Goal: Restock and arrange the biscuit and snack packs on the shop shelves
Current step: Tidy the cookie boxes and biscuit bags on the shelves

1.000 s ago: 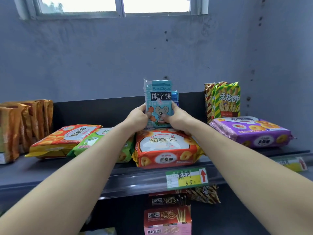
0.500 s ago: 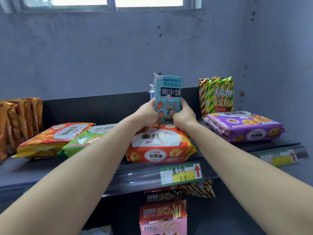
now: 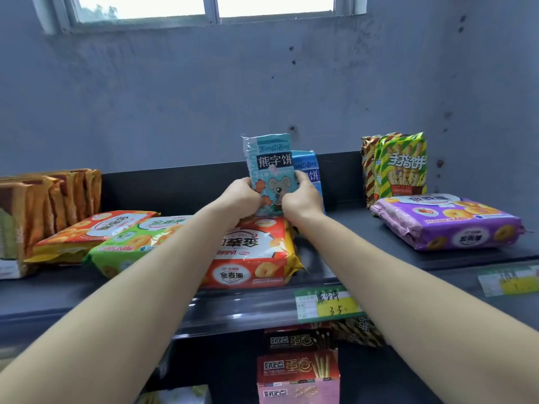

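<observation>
Gripping from both sides, the left hand (image 3: 243,199) and right hand (image 3: 302,199) hold a teal biscuit pack (image 3: 269,170) upright near the back of the top shelf (image 3: 379,228), fingers curled round its lower edges. Just behind it, to the right, a blue biscuit pack (image 3: 309,167) stands against the shelf's back wall. In front, at the shelf's front edge, lies a flat orange pack (image 3: 256,258) under the left forearm, with a green pack (image 3: 131,243) and another orange-red pack (image 3: 96,231) beside it towards the left end. Brown packs (image 3: 52,199) stand at the left end. At the right end a purple pack (image 3: 446,223) lies flat before upright green-yellow stick packs (image 3: 405,167). A price label (image 3: 326,304) sits on the front rail. On the shelf below, a pink-red box (image 3: 297,377) shows.
</observation>
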